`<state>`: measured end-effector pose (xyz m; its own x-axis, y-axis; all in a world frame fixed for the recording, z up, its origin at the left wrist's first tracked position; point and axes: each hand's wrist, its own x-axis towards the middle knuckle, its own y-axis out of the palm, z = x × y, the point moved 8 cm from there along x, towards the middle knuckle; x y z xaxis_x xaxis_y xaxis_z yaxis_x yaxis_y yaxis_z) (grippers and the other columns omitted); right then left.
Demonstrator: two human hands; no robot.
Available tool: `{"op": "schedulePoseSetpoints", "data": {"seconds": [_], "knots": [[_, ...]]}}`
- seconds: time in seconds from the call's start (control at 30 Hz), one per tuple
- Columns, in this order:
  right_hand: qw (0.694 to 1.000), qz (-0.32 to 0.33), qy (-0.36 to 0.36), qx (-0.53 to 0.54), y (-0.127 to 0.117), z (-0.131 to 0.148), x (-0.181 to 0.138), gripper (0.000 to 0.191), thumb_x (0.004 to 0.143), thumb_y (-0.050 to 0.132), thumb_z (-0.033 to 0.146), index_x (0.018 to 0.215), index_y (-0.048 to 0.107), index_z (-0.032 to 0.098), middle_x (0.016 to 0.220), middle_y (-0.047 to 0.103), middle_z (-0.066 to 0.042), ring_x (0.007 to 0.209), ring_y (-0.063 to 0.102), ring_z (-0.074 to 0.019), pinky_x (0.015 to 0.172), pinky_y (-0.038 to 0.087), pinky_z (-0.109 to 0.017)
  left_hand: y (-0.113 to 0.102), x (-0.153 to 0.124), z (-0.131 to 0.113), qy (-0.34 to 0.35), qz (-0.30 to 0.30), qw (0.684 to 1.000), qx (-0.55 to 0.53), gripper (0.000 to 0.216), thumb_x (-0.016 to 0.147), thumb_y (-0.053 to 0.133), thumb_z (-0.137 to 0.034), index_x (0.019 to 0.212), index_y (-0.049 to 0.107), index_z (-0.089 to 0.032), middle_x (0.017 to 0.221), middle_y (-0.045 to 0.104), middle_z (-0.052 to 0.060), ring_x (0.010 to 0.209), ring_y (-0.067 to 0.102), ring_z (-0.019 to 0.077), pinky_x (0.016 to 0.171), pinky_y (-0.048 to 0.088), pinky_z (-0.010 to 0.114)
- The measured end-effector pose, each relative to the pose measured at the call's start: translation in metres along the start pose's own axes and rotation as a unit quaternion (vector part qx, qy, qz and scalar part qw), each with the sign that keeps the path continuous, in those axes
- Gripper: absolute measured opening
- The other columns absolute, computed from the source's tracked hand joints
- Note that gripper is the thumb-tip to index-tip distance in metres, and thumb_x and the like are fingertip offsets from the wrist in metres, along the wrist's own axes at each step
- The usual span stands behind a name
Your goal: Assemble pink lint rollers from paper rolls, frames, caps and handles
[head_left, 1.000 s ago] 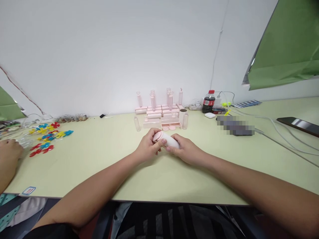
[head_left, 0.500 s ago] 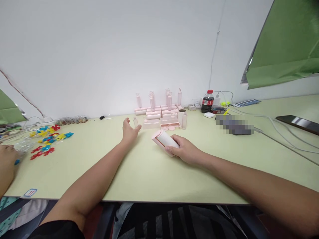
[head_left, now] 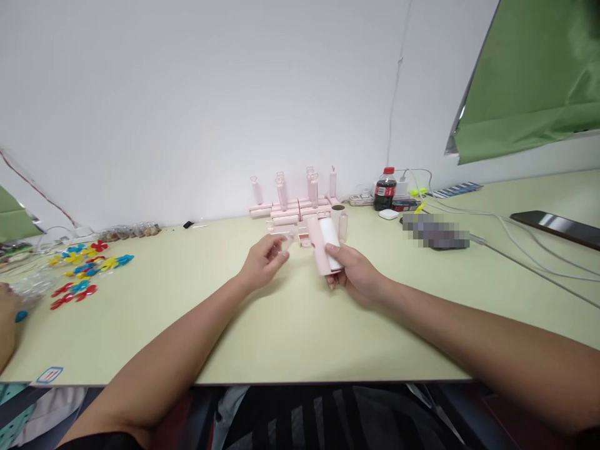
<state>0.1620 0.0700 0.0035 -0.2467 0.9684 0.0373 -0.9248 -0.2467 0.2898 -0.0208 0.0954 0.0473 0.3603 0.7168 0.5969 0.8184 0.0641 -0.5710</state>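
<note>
In my right hand (head_left: 359, 272) is a lint roller (head_left: 323, 244), a white roll in a pink curved cover, held tilted above the table with the thumb on the roll. My left hand (head_left: 265, 259) is closed, fingers pinched around a small clear pinkish handle (head_left: 289, 242), partly hidden and blurred. Behind both hands stand several translucent pink handles (head_left: 282, 192) with loop tops, on and among stacked pink cases (head_left: 285, 219). A cardboard-cored roll (head_left: 337, 215) and another clear handle (head_left: 344, 226) stand just behind the lint roller.
Coloured plastic flower shapes (head_left: 87, 265) lie at left, near another person's hand (head_left: 7, 325). At right are a cola bottle (head_left: 385, 189), a white case (head_left: 389, 214), a blurred-out dark item (head_left: 434, 232), cables (head_left: 515, 240) and a phone (head_left: 557, 228).
My left hand has taken the small clear handle from the table and moved right, towards the lint roller. My right hand has turned the lint roller more upright.
</note>
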Motion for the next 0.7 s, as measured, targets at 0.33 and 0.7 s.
{"op": "schedulePoseSetpoints", "data": {"seconds": [0.33,0.7], "knots": [[0.999,0.032,-0.029,0.033,0.006,0.008,-0.006,0.031,0.078,0.066,0.045,0.092,0.056,0.019,0.059,0.055,0.004,0.045,0.051,-0.0131,0.041,0.047,-0.027,0.012,-0.011,-0.044,0.091,0.051,0.993,0.049,0.038,0.093,0.050,-0.039,0.126,0.057,-0.022,0.085,0.056,0.003,0.067,0.050,0.0133,0.068,0.044,0.028],[0.998,0.025,-0.045,-0.022,0.003,0.008,-0.004,0.036,0.077,0.068,0.047,0.094,0.055,0.019,0.064,0.057,0.003,0.049,0.052,-0.0124,0.043,0.047,-0.025,0.009,-0.011,-0.046,0.117,0.033,0.990,0.075,0.038,0.089,0.055,-0.038,0.124,0.061,-0.023,0.087,0.061,0.005,0.061,0.049,0.0116,0.063,0.045,0.026]]}}
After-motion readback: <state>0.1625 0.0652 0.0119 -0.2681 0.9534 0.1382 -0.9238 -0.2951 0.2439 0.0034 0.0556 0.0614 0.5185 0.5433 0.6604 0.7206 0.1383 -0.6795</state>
